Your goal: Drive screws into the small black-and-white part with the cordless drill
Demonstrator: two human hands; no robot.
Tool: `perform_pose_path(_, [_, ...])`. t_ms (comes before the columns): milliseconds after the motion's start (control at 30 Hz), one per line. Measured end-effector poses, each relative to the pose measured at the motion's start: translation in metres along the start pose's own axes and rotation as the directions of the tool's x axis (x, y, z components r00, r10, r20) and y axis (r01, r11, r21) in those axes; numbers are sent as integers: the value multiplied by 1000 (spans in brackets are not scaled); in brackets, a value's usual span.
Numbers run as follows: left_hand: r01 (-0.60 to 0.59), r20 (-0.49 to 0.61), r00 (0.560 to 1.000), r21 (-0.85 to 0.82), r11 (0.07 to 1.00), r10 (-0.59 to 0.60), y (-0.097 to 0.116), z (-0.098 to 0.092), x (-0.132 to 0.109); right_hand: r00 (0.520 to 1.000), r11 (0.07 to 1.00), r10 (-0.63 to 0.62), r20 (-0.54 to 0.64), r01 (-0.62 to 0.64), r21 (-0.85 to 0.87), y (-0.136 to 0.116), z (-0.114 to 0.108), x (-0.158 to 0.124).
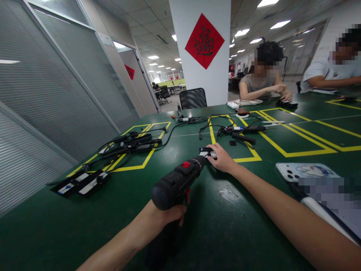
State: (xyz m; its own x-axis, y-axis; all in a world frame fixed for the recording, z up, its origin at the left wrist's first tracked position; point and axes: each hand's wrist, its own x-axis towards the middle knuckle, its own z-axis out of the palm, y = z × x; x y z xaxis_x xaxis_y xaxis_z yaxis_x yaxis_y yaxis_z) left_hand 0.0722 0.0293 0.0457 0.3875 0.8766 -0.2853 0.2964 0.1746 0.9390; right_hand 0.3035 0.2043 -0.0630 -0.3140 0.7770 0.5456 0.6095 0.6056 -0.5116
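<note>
My left hand [172, 215] is wrapped round the grip of a black cordless drill [176, 181] with a red switch on top. The drill lies level and points away from me, its chuck end close to my right hand [222, 159]. The fingers of that hand are closed on a small black and white piece [205, 150] over the green table. At the drill's front the bit is hard to make out, and I cannot tell whether it touches the piece. My fingers cover part of the piece.
Left on the green table [121, 210] lie two black and white pieces [94, 183] and a heap of black cables [132, 143]. Beyond my right hand are a pen-like tool [248, 129] and more wires. A phone [308, 171] lies at right. Two people [263, 81] sit across the table.
</note>
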Motion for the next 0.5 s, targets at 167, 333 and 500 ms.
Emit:
perform_pose_path(167, [3,-12,1000,-2,1000,-3,-1,0,0,1000,1000,8,2,-8,7,-1,-1,0])
perform_pose_path(333, [-30,-5,1000,2,1000,30,-2,0,0,1000,1000,18,4,-18,10,-1,0,-1])
perform_pose_path(500, [-1,-27,1000,15,1000,1,-1,1,1,1000,1000,2,-7,-2,13,0,1,0])
